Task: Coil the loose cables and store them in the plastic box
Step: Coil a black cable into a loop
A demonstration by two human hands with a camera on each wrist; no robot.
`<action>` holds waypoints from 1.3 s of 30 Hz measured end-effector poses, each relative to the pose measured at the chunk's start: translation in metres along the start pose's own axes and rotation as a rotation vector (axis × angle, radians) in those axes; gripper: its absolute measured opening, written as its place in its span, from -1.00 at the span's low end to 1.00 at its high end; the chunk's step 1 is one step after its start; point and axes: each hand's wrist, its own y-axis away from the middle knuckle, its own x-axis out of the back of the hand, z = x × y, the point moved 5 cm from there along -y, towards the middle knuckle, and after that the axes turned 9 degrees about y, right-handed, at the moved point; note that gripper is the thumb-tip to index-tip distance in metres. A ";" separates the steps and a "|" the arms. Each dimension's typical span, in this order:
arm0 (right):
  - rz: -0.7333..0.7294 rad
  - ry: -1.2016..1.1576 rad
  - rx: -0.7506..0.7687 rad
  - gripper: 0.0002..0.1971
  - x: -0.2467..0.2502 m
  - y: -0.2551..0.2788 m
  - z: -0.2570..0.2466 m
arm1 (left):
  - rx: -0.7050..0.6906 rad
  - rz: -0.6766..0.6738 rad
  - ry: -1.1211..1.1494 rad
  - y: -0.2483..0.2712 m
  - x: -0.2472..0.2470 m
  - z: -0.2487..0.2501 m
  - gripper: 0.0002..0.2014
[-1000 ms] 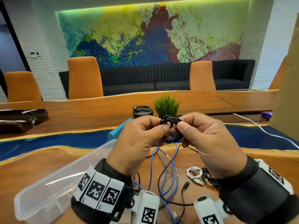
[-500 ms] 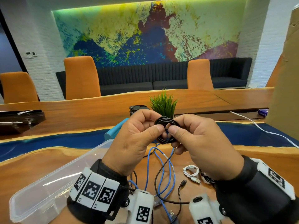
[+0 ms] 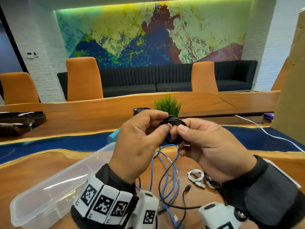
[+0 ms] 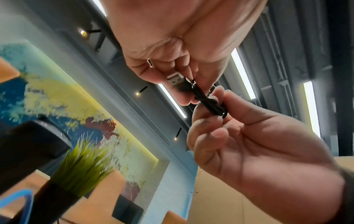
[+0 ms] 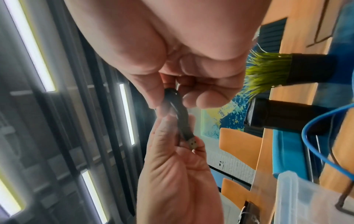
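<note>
Both hands hold a small black cable coil [image 3: 173, 129] up above the table.

The left hand [image 3: 140, 144] and right hand [image 3: 209, 151] each pinch the coil with fingers clamped on its loops; from the left wrist its USB plug [image 4: 175, 79] shows between the left fingers. Under the hands a loose blue cable [image 3: 165, 171], a loose black cable [image 3: 162, 182] and a small bundled white cable [image 3: 196, 177] lie on the wooden table [image 3: 33, 171]. The clear plastic box [image 3: 54, 192] sits open just left of them. Across a blue band in the tabletop stand a grass plant [image 3: 167, 104] and a black cup [image 3: 139, 111]. Beyond are orange chairs [image 3: 83, 78], a dark sofa [image 3: 165, 80], white brick walls and a bright mural [image 3: 148, 33].
</note>
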 end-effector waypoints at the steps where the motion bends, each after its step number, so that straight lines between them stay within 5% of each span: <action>1: 0.017 0.009 0.010 -0.83 0.000 0.000 0.000 | 0.050 -0.029 0.060 0.000 -0.002 -0.002 -0.82; 11: 0.239 0.242 0.021 -0.90 0.012 -0.005 0.007 | 0.570 -0.276 0.369 0.011 -0.018 -0.020 -0.95; 19: 0.264 0.304 0.081 -0.92 0.017 -0.006 0.005 | 0.476 -0.036 0.304 0.006 -0.020 -0.019 -0.79; 28: 0.215 0.309 0.275 -0.86 0.015 -0.006 -0.004 | 0.832 -0.057 0.752 0.012 -0.021 -0.031 -0.78; 32: 0.188 0.402 0.306 -0.85 0.016 -0.002 -0.018 | 0.878 -0.095 0.876 0.014 -0.028 -0.031 -0.77; 39: 0.238 0.428 0.139 -0.93 0.048 -0.007 -0.028 | 0.726 -0.109 0.414 0.006 -0.019 -0.022 -0.70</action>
